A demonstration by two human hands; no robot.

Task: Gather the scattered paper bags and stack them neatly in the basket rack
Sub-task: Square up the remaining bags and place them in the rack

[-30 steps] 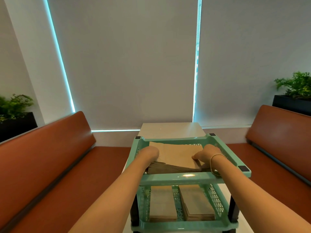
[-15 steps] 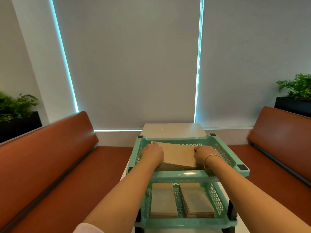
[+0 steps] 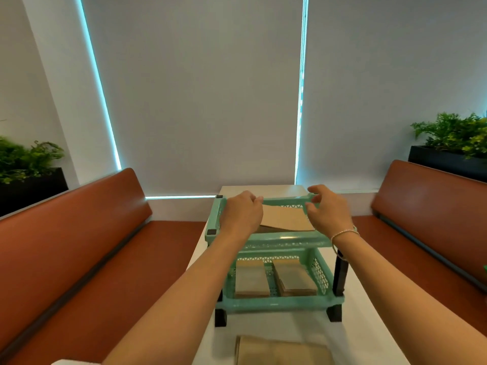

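A person's left hand [image 3: 241,214] lay over the left end of a pile of paper bags [image 3: 286,219] in the top tier of a green basket rack [image 3: 279,239], its fingers bent down over the bags' far edge, though whether they gripped the paper could not be told. The right hand [image 3: 326,213] hovered at the pile's right end, fingers loosely spread and holding nothing. Two tidy stacks [image 3: 275,281] already sat side by side in the lower tier. More bags [image 3: 283,351] waited at the near edge of the white counter [image 3: 369,325], so the job looked well along but unfinished. Brown benches [image 3: 79,246] flanked the counter beneath drawn grey blinds [image 3: 197,88], with potted plants [image 3: 453,133] behind each bench.
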